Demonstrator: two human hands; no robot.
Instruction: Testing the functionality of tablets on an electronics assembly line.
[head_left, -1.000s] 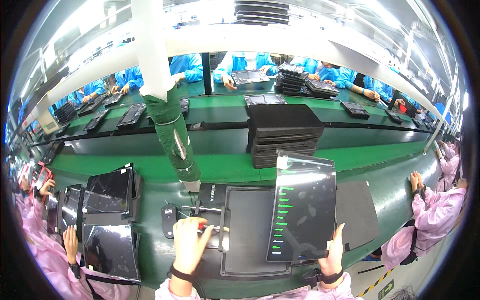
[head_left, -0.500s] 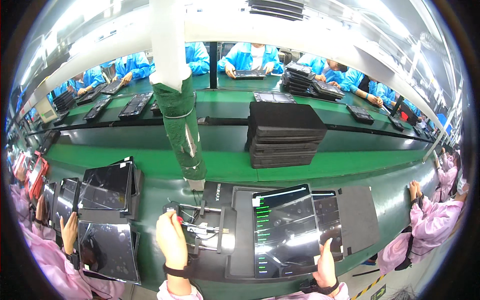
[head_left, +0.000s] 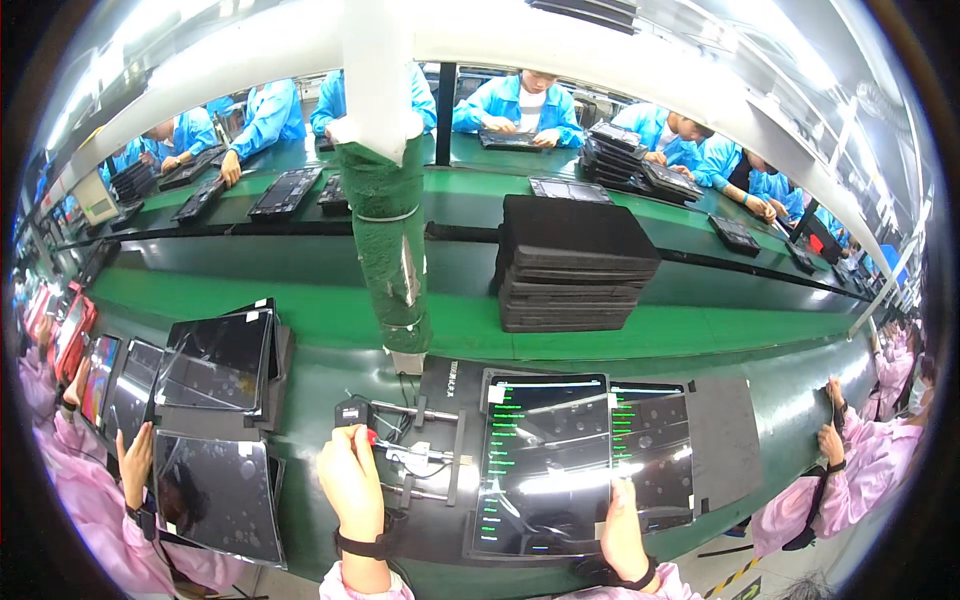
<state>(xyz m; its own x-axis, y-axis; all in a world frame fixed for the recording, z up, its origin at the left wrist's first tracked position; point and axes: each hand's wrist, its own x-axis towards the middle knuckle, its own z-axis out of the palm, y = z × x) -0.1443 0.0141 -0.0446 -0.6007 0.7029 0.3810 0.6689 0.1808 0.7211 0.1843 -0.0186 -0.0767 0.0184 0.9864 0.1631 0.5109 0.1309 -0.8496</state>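
Observation:
My left hand [head_left: 352,480], with a dark wrist strap, is closed around a red-tipped lever [head_left: 371,437] on a metal-rod test fixture [head_left: 418,452]. To the right of those rods, a tablet screen [head_left: 545,455] showing lines of green text lies in the fixture's dark bed. My right hand [head_left: 622,535] grips this screen's lower right edge; its fingertips are partly hidden. A second lit screen [head_left: 652,450] with green text lies just right of it, on a black foam sheet [head_left: 725,440].
Black foam trays [head_left: 575,270] are stacked behind the fixture. A green-wrapped post [head_left: 388,240] rises near it. Dark screens [head_left: 215,495] lie in piles at the left, beside a co-worker's hand [head_left: 135,465]. Other workers sit at the far bench [head_left: 465,170] and at the right.
The tablet screen has shifted left and settled flatter into the fixture bed, my right hand moving with it. Green text now shows on the second screen. My left hand stays at the lever.

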